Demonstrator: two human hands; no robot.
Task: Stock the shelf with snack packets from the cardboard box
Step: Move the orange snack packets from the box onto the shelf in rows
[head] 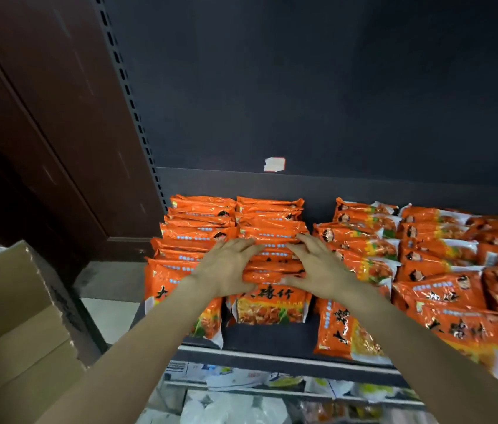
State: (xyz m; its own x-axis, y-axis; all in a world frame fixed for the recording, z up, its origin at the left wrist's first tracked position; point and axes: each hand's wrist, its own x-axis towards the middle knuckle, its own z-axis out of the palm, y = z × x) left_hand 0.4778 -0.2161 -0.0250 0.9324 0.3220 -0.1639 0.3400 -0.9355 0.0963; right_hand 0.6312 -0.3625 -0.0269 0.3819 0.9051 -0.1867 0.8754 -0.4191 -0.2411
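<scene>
Orange snack packets in upright rows, glossy, black lettering.

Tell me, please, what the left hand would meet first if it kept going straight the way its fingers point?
The left hand lies with fingers spread on the second row of orange packets, pointing toward the back. It would probably slide along those packet tops, then reach the shelf's dark back panel; depth is uncertain.

Snack packets on shelf, cardboard box left.
</scene>
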